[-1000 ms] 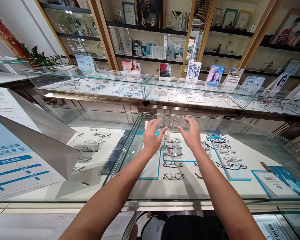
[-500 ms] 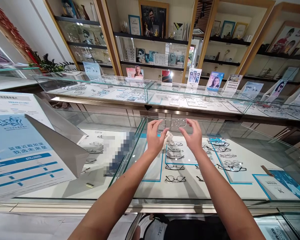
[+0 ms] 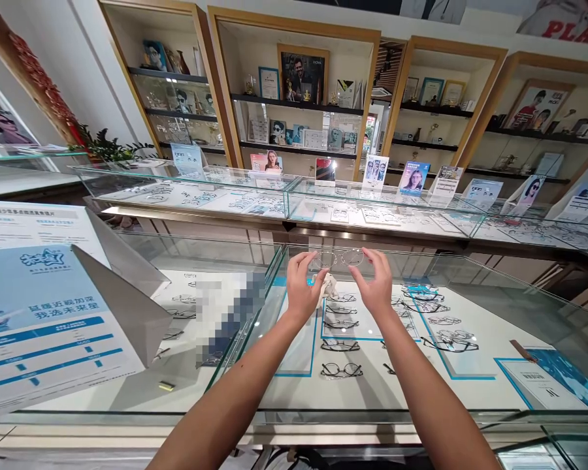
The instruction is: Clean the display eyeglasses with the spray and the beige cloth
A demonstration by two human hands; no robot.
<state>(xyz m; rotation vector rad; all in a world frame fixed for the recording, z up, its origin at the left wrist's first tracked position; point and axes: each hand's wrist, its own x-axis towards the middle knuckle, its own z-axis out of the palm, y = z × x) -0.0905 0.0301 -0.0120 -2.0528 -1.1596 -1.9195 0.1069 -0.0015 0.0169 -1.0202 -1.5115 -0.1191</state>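
Observation:
Thin-rimmed clear eyeglasses [image 3: 339,259] are held up above the glass display case, one side in each hand. My left hand [image 3: 302,282] is closed on their left side, thumb below and fingers above. Below its thumb hangs a crumpled pale cloth [image 3: 327,287], which appears to be in the same hand. My right hand [image 3: 376,277] pinches the right side of the glasses between thumb and fingers. Under the glass, dark-framed glasses [image 3: 342,370] lie in rows beneath my hands.
At the left a large blue and white folded card [image 3: 44,313] stands on the case [image 3: 396,414]. Behind runs a second glass counter [image 3: 235,212] with upright cards along its top. Wooden wall shelves [image 3: 294,101] hold framed pictures. A brown strip [image 3: 522,350] lies inside the case at right.
The view has tilted up, so everything sits lower in the picture and more of the shelves shows. Both hands keep their hold on the glasses.

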